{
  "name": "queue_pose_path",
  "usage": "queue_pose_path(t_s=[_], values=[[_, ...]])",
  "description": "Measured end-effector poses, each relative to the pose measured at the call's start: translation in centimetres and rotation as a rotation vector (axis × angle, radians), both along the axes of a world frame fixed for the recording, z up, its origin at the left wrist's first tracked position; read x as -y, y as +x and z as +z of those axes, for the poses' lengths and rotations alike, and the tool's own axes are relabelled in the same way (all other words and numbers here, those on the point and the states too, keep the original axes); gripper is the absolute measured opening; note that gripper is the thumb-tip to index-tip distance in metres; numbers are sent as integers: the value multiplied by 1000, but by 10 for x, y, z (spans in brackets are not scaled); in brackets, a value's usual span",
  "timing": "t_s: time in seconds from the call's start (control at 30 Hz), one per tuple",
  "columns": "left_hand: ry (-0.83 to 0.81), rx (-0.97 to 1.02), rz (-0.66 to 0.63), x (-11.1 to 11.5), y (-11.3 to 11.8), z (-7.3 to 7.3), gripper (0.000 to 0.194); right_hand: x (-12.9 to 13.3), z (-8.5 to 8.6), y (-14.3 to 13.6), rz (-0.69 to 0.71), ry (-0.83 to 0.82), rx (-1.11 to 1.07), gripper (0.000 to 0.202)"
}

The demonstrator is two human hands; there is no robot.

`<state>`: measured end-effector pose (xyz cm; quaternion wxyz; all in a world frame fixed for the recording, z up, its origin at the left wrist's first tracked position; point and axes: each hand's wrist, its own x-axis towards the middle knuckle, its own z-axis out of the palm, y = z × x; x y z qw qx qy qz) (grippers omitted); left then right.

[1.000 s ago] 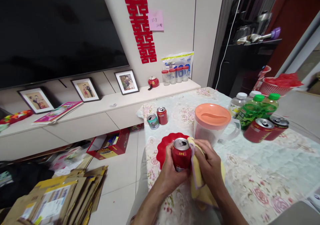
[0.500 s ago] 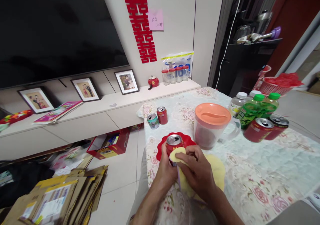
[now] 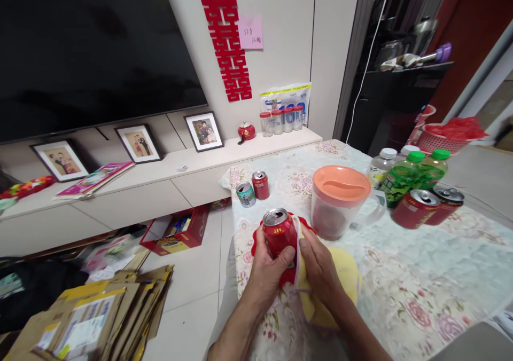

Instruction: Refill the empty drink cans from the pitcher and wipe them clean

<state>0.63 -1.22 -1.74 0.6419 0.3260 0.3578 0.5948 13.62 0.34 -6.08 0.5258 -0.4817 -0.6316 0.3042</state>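
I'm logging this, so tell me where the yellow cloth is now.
In the head view, the yellow cloth is low, right of centre, in the right hand, beside the held red can, near the pitcher.

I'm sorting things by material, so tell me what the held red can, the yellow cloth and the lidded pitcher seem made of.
Held can: metal, probably aluminium, with glossy red print; its bare top shines silver.
Yellow cloth: soft matte fabric, perhaps microfibre; it drapes in folds and has a lilac edging.
Pitcher: likely plastic, with cloudy, see-through walls; its orange lid looks smooth and opaque.
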Motion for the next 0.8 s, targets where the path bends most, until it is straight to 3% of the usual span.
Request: queue_pose_path(t_s=[0.17,0.5,0.63,0.8], values=[[58,-68,49,-3,0,-4,95,3,7,0,109,-162,-134,58],[145,-77,79,-6,11,-17,98,7,19,-2,299,-524,-803,60],[112,-126,79,-7,10,-18,95,8,15,1,336,-592,-780,63],[83,-148,97,-6,10,-14,99,4,6,6,316,-641,-655,52]])
